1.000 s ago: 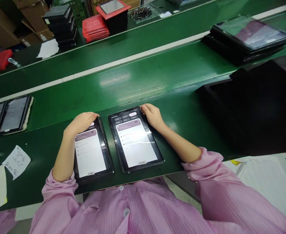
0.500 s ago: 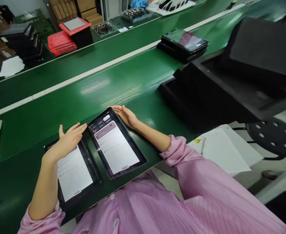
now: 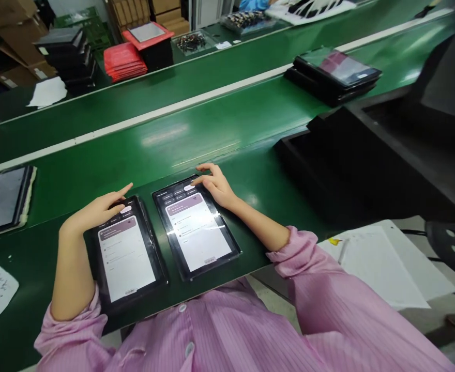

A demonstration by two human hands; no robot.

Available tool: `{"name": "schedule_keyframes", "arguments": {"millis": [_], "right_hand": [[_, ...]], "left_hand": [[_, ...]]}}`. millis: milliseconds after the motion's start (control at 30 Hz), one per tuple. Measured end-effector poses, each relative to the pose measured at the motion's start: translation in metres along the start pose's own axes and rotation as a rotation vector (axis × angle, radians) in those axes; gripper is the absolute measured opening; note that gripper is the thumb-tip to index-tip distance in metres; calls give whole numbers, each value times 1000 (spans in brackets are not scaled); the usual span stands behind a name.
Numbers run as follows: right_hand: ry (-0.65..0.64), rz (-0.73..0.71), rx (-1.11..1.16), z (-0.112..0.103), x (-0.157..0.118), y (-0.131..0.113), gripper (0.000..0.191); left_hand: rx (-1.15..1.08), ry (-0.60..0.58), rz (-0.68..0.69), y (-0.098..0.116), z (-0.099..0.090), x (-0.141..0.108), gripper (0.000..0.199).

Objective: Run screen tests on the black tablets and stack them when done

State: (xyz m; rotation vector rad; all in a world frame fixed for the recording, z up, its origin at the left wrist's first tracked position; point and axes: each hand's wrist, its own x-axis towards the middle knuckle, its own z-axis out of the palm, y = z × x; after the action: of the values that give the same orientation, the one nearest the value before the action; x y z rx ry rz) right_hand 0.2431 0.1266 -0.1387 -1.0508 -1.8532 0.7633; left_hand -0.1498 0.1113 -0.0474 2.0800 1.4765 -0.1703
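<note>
Right hand (image 3: 220,191), fingers apart: at far end of right tablet (image 3: 197,232). Left hand (image 3: 93,212), fingers apart: over far end of left tablet (image 3: 129,261). Both tablets: flat, near side of green bench (image 3: 266,183); screens lit, touch work seemingly unfinished. Far right: device stack (image 3: 338,72).

Beyond the tablets (image 3: 202,232) lies open bench (image 3: 231,124); black box (image 3: 347,160) blocks right.

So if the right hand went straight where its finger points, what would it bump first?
The right hand would probably first bump the tablet just under it; I can't tell whether they already touch.
</note>
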Motion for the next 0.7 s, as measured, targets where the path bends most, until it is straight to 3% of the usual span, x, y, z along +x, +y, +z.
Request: {"name": "schedule_keyframes", "arguments": {"millis": [200,300,367,500,600,700], "right_hand": [[-33,-28,-99,-1,-3,3,62],[-24,-54,-57,-3,-3,5,59],[-84,-30,6,-3,-2,7,62],[-295,72,60,-6,-1,14,82],[-421,62,37,-12,-2,18,107],[-487,38,43,-17,-3,18,129]], "left_hand": [[0,-19,-2,3,4,2,74],[-53,-17,-2,4,2,-1,71],[-44,-22,10,4,1,-4,71],[-1,-80,44,8,5,-8,94],[53,-80,29,11,12,-7,117],[66,-29,13,13,17,-2,120]]}}
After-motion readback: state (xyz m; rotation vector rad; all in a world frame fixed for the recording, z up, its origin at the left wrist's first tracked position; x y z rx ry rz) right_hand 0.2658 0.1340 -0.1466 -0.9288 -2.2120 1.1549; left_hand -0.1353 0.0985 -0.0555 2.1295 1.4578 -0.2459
